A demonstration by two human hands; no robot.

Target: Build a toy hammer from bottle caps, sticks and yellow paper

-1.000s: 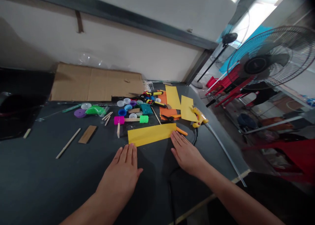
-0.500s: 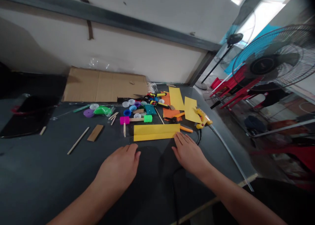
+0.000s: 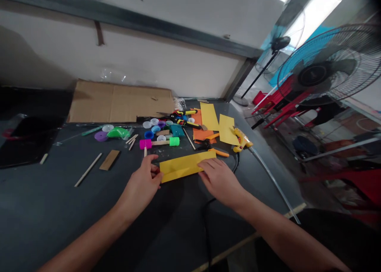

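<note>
A folded strip of yellow paper (image 3: 180, 167) lies slantwise in front of me, with a crease along its length. My left hand (image 3: 144, 177) pinches its left end between thumb and fingers. At the right part of the strip, my right hand (image 3: 220, 181) has its fingers over the paper and the thumb at the near edge. Just beyond the strip is a stick piece with a magenta cap (image 3: 145, 144) and a green cap (image 3: 174, 141) at its ends. Orange-handled pliers (image 3: 218, 152) rest behind my right hand.
Behind are several bottle caps (image 3: 149, 135), yellow-black tools (image 3: 189, 124), yellow sheets (image 3: 228, 129) and a cardboard sheet (image 3: 122, 103). A yellow glue gun (image 3: 242, 140) with a long glue stick (image 3: 276, 184) lies right, its cable near my right hand. A fan (image 3: 312, 73) stands beyond.
My left hand has come forward and taken hold of the strip's left end. The strip has turned slightly, its left end nearer me. My right hand has slid left along it.
</note>
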